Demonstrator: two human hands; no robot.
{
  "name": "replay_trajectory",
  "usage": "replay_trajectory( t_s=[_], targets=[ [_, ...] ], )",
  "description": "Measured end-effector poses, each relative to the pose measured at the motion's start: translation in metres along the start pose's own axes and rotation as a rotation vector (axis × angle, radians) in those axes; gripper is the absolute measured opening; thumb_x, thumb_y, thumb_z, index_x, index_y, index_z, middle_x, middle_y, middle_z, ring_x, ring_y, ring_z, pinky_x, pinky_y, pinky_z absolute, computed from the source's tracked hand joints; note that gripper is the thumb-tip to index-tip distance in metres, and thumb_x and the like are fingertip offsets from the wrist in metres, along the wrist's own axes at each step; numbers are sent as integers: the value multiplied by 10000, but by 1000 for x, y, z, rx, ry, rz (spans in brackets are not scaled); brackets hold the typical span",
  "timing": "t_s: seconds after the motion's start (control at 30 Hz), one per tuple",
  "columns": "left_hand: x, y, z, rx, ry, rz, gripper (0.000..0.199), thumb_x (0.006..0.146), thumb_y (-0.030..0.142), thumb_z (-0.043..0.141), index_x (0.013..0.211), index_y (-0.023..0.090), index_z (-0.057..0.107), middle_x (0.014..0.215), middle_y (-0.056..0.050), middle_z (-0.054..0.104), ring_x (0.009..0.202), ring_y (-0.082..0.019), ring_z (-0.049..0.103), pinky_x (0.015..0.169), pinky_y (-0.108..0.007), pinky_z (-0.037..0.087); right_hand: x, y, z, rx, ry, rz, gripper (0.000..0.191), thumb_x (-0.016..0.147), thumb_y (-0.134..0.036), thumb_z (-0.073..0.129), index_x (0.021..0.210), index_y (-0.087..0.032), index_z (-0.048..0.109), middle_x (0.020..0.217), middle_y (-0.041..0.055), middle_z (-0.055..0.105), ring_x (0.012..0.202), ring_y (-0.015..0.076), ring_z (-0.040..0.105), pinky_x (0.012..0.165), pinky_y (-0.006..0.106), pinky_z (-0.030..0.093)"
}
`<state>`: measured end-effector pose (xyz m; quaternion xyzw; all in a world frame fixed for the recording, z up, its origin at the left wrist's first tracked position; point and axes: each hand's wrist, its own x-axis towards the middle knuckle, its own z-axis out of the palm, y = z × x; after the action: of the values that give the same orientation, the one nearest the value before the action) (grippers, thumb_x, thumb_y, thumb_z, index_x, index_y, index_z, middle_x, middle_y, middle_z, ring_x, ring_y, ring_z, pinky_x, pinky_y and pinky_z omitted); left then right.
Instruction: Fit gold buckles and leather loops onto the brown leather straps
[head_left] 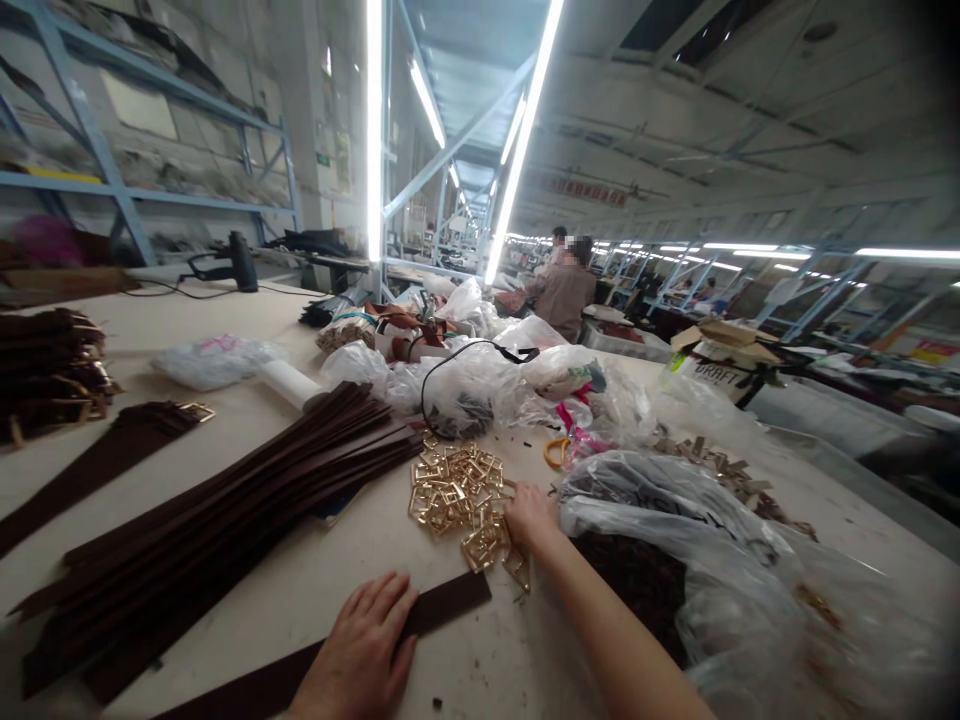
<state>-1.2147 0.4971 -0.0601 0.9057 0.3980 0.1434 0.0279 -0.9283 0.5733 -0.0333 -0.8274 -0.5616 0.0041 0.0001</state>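
My left hand (367, 640) lies palm down over a dark brown strap (454, 603) on the table, its fingers stretched out and the thumb apart. The strap's square end sticks out beyond the fingers. At the right side of a heap of gold-coloured metal buckles (450, 490) is my right hand (532, 515), with fingers bent in against the buckles. Its fingertips are hidden, so what they hold cannot be made out. A thick stack of dark brown straps (247, 530) lies left of the heap.
A clear plastic bag (720, 560) with dark contents lies beside my right forearm. Behind the buckles are piled plastic bags (480, 380), a white roll (289, 383) and an orange ring (556, 453). Buckled straps (105, 455) lie at left. A person (566, 290) is farther back.
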Motion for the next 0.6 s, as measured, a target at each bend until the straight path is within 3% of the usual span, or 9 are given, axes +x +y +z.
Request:
replay_trajectory(
  t_s=[0.2, 0.4, 0.5, 0.6],
  targets=[
    [-2, 6, -6, -60, 13, -29, 381, 832, 323, 439, 1194, 236, 520, 1259, -60, 524, 1155, -231, 476, 978, -419, 377, -47, -16, -10, 68, 0, -149, 254, 805, -282, 426, 922, -156, 614, 915, 129, 654, 838, 231, 615, 704, 301, 421],
    [-2, 11, -9, -103, 41, -50, 347, 829, 338, 444, 1110, 169, 559, 1211, -97, 547, 1133, -226, 485, 981, -414, 369, -109, -24, -28, 202, 85, -381, 233, 819, -270, 434, 1002, -232, 574, 991, 46, 617, 936, 183, 550, 807, 270, 376],
    [-1, 12, -13, -148, 3, -84, 328, 816, 323, 455, 1072, 147, 561, 1205, -110, 538, 1126, -231, 481, 977, -407, 364, -138, -10, -30, 310, 172, -476, 226, 830, -239, 426, 997, -233, 577, 964, 38, 610, 919, 170, 539, 820, 264, 366],
    [2, 10, -21, -210, -81, -109, 277, 775, 294, 496, 1002, 156, 573, 1209, -105, 527, 1117, -233, 483, 963, -385, 367, -157, 25, -25, 364, 218, -469, 206, 837, -233, 419, 941, -213, 596, 887, 41, 612, 865, 168, 547, 802, 262, 379]
  ],
)
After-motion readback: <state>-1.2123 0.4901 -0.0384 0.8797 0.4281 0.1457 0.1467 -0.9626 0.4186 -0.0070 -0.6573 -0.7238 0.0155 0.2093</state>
